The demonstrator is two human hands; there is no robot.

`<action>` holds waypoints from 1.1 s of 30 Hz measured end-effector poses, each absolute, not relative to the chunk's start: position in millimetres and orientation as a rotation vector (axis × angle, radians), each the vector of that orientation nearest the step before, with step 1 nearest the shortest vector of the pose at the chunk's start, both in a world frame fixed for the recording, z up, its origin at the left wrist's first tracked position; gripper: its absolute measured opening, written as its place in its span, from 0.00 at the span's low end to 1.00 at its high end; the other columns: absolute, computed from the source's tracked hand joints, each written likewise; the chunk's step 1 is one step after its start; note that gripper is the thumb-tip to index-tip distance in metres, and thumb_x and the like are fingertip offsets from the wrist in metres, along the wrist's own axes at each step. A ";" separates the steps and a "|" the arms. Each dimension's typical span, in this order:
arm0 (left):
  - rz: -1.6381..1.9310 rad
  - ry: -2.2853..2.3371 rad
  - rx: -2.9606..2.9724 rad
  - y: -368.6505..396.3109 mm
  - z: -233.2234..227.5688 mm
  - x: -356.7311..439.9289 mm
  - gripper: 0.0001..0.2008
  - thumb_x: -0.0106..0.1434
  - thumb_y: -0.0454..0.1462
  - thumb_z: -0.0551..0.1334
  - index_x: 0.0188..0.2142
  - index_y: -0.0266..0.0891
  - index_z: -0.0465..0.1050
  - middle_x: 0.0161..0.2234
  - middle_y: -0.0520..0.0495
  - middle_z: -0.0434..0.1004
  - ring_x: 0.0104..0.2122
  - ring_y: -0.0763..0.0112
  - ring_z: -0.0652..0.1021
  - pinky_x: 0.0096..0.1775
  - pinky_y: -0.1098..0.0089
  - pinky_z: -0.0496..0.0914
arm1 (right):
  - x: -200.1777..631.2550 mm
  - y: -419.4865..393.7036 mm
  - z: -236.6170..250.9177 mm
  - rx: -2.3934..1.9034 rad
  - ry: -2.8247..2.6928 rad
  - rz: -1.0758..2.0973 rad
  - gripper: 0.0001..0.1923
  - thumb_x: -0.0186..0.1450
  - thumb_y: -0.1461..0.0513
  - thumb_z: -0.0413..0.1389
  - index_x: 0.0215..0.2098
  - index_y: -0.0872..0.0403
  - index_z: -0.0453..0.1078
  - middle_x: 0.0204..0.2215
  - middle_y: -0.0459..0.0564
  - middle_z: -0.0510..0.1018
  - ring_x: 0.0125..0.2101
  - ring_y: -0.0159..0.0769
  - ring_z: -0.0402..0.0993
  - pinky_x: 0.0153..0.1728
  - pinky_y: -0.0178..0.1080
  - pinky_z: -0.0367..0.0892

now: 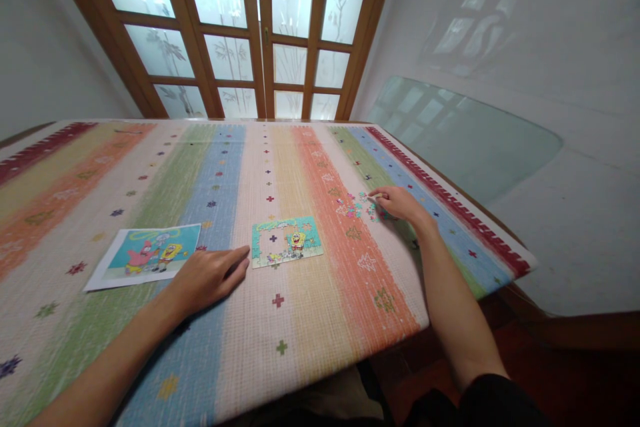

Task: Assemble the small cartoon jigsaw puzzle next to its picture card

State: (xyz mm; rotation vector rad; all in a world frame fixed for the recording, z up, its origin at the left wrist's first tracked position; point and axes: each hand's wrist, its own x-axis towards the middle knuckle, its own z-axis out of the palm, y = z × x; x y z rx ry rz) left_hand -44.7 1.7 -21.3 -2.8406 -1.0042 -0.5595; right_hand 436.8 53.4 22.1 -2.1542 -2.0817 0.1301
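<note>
At frame centre on the striped cloth surface (300, 320) lies one part-built cartoon jigsaw (286, 241); left hand (207, 277) flat, released; right hand (397, 203) pinches among small loose pieces (356, 207).

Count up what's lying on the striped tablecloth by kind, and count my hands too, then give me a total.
Printed cartoon reference picture on white paper: 1
Partly assembled cartoon jigsaw puzzle with a hole in its middle: 1
Pile of loose small puzzle pieces, too small to count singly: 1
Hands, left hand flat on the cloth, right hand at the pile: 2
Total: 5

Loose puzzle pieces (356, 207) under the right hand (397, 203) look too small to count.
</note>
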 end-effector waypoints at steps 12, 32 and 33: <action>-0.590 -0.991 -2.842 2.4 -22.1 -45.9 0.19 0.75 0.42 0.50 0.49 0.37 0.77 0.32 0.44 0.86 0.24 0.64 0.82 0.27 0.68 0.68 | 471.3 47.8 20.0 -2.370 -1.879 0.148 0.20 0.62 0.71 0.49 0.35 0.48 0.83 0.34 0.53 0.85 0.40 0.44 0.79 0.42 0.41 0.69; -0.563 -1.030 -2.860 1.5 -20.4 -45.7 0.20 0.75 0.43 0.49 0.49 0.38 0.78 0.33 0.43 0.86 0.25 0.63 0.83 0.29 0.68 0.70 | 462.9 40.5 32.2 -2.341 -1.868 0.516 0.06 0.57 0.64 0.61 0.23 0.50 0.72 0.22 0.48 0.79 0.27 0.38 0.74 0.30 0.37 0.65; -0.559 -1.029 -2.857 1.2 -19.7 -45.5 0.20 0.75 0.43 0.49 0.49 0.38 0.78 0.34 0.43 0.86 0.25 0.63 0.83 0.29 0.67 0.71 | 462.5 40.5 32.2 -2.344 -1.853 0.505 0.07 0.57 0.64 0.62 0.23 0.51 0.72 0.22 0.49 0.79 0.27 0.38 0.74 0.30 0.37 0.64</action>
